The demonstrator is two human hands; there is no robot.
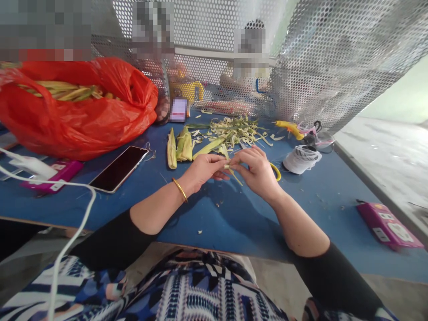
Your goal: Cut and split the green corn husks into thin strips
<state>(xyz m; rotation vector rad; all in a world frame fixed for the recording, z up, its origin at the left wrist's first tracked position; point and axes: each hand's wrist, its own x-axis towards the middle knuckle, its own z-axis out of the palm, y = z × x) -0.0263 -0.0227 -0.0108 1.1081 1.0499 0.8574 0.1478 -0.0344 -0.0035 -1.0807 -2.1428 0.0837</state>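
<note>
Above the blue table, my left hand point(203, 171) and my right hand point(257, 171) meet, both with fingers pinched on a narrow pale strip of corn husk point(236, 176). One end of the strip hangs down between them. Just beyond my fingers lie a green-yellow husk bundle point(184, 145), a slimmer folded husk point(171, 151) and a heap of husk scraps point(234, 129). A yellow loop handle point(276, 172) shows partly from behind my right hand; the rest of that tool is hidden.
A red plastic bag point(87, 127) of husks fills the back left, near a dark phone point(119, 169) and white cable point(85, 214). At right are a white roll point(301, 159), a yellow glue gun point(290, 128) and a purple box point(389, 225). Perforated metal panels point(207, 26) stand behind.
</note>
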